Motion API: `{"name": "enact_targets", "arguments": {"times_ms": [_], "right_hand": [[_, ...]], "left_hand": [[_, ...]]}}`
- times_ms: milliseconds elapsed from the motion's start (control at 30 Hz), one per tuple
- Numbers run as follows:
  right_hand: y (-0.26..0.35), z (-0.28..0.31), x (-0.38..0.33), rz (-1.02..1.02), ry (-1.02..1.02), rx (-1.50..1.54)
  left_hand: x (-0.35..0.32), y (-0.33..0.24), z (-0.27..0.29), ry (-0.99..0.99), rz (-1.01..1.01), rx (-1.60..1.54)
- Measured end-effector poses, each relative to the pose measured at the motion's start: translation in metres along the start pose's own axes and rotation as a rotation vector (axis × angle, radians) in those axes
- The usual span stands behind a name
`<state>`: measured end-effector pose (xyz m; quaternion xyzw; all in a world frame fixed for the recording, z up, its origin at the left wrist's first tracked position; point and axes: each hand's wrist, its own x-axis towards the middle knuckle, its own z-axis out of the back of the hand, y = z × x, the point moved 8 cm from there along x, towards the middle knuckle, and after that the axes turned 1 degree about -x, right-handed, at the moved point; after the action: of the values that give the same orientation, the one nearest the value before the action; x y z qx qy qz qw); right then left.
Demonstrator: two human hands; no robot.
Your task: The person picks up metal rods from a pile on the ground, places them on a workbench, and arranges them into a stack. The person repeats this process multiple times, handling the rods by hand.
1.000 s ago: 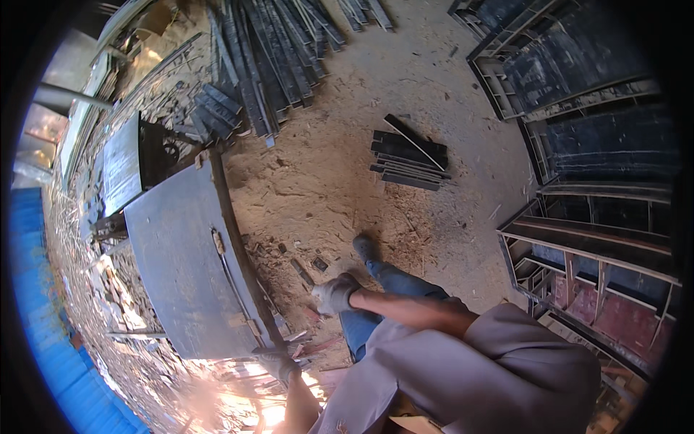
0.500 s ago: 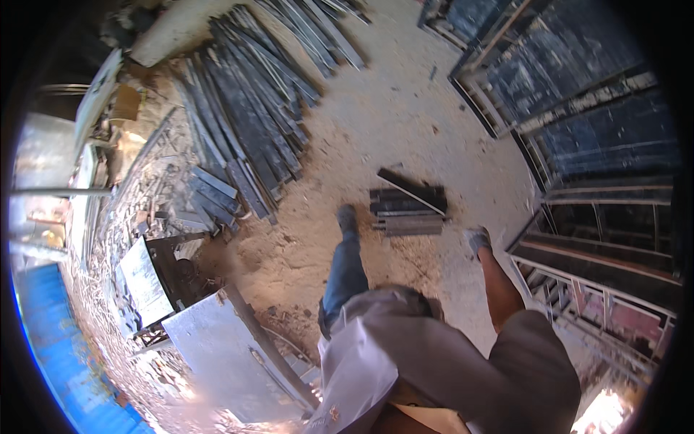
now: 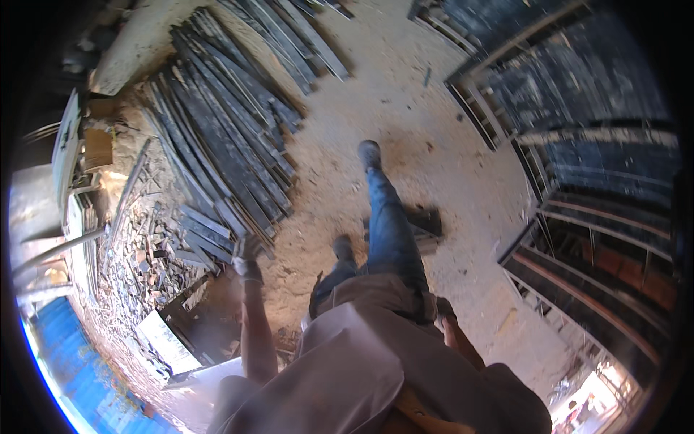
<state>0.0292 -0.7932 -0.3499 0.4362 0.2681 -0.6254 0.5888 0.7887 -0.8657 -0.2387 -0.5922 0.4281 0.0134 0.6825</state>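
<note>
A sandy workshop floor (image 3: 434, 166) is covered at the left by a large heap of long dark grey metal strips (image 3: 217, 159), laid parallel for easy picking. The gloved left hand (image 3: 247, 266) is stretched toward the heap's near end, its fingers apparently released, nothing seen grasped. The right hand (image 3: 442, 307) is mostly hidden; its grip cannot be told.

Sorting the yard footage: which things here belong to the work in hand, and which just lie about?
In hand:
- gloved left hand, reaching
- pile of dark metal strips, nearest it

Lying about:
- framed metal panels
- small dark stack by the feet
- scrap heap
</note>
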Motion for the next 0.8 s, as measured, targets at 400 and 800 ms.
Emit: {"name": "enact_targets", "arguments": {"times_ms": [400, 800], "right_hand": [[0.246, 0.512, 0.348, 0.068, -0.067, 1.116], [0.561, 0.698, 0.558, 0.299, -0.186, 0.407]], "left_hand": [[0.098, 0.027, -0.206, -0.121, 0.355, 0.226], [0.351, -0.008, -0.401, -0.315, 0.523, -0.099]]}}
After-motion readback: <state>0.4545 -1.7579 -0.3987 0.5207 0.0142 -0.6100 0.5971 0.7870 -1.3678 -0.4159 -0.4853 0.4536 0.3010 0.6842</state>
